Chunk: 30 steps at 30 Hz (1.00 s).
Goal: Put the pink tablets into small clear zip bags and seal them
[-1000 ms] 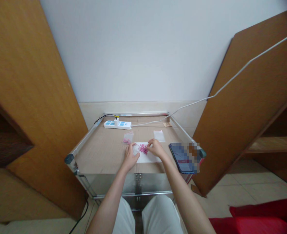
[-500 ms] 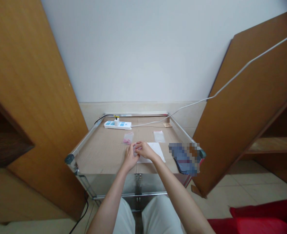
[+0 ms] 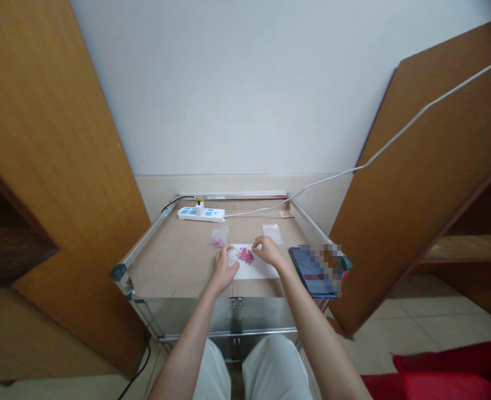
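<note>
A pile of small pink beads lies on a white sheet of paper in front of me. At the left edge of the paper, my left hand grips a small clear plastic bag, its mouth towards the beads. My right hand hovers just right of the pile with thumb and fingertips drawn together. Whatever may be between those fingertips is too small to make out. Behind my left hand lies another clear bag with pink beads in it. A flat clear bag rests behind my right hand.
A white power strip with a plug sits at the table's back left, its white cable running right. A dark tablet, partly blurred, lies at the right edge. Metal rails border the brown tabletop. Wooden furniture flanks both sides.
My right hand has moved right, away from the left hand and the bag. The bead pile on the paper now shows. My left hand has stayed in place, holding the bag.
</note>
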Available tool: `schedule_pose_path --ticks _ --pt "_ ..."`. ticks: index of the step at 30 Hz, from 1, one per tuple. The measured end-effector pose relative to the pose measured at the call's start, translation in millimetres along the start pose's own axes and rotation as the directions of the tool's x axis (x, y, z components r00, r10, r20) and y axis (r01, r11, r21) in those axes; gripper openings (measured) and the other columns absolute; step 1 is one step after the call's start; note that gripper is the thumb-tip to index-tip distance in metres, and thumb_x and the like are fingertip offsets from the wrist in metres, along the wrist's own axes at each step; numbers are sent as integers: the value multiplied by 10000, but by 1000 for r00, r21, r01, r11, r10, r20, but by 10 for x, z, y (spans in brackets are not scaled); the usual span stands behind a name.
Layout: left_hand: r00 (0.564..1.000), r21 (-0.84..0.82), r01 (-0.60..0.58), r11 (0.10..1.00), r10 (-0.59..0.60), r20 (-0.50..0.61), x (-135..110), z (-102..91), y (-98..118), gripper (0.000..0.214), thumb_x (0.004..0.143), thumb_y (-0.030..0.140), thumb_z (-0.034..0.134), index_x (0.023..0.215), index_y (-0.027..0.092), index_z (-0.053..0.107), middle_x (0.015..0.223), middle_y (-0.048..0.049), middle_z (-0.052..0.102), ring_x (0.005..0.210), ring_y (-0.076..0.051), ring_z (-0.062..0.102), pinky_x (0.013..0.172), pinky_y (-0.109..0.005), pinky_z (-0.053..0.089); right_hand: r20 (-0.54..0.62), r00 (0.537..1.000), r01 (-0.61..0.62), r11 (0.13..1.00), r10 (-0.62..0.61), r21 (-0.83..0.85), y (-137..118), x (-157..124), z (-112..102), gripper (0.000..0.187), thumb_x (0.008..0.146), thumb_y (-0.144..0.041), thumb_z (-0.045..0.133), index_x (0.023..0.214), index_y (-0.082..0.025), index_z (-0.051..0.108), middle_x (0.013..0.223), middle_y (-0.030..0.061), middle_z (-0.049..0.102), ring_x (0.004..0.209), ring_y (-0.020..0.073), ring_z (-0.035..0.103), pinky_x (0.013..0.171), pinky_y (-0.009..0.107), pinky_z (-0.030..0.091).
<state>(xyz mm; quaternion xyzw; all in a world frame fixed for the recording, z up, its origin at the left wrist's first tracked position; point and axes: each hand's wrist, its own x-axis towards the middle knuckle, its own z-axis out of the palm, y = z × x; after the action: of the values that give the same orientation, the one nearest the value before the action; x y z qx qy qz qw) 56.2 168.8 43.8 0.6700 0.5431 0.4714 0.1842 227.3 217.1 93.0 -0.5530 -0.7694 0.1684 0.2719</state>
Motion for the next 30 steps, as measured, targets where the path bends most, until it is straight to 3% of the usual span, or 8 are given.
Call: schedule_pose_path --ticks 7,11,16,22,30 --pt "1000 9 -3 1000 3 -2 1 3 -16 414 621 155 507 1019 194 401 993 -52 466 987 -175 419 875 -336 305 38 997 -56 984 63 -168 103 -68 187 102 611 -209 584 629 -144 660 740 104 642 731 190 565 659 247 372" --pt "1000 3 -1 1000 1 -3 -3 3 -18 416 621 158 510 1021 191 403 993 -54 462 985 -176 420 876 -338 304 -2 999 -35 984 35 -173 131 -95 269 122 636 -224 562 621 -147 656 750 100 639 723 185 560 645 246 364" --pt "1000 5 -3 1000 3 4 -2 7 -27 417 627 158 507 1027 193 397 1004 -52 454 992 -174 410 882 -332 298 -31 999 12 989 -17 -148 120 -82 213 120 632 -243 581 611 -141 640 745 88 622 745 177 547 681 247 361" --pt "1000 -3 11 1000 -11 6 2 25 -40 433 621 159 513 1035 193 394 1011 -55 451 998 -175 408 882 -335 298 -106 980 170 985 -166 27 -80 -23 113 52 632 -192 588 646 -147 609 825 62 579 835 159 512 762 260 348" --pt "999 10 -32 999 32 18 24 59 -82 436 617 155 510 1035 195 392 1042 -63 461 1013 -186 415 873 -350 313 -19 963 269 960 -269 70 -407 -67 226 84 661 -173 561 698 -155 634 899 68 571 864 157 506 784 273 348"
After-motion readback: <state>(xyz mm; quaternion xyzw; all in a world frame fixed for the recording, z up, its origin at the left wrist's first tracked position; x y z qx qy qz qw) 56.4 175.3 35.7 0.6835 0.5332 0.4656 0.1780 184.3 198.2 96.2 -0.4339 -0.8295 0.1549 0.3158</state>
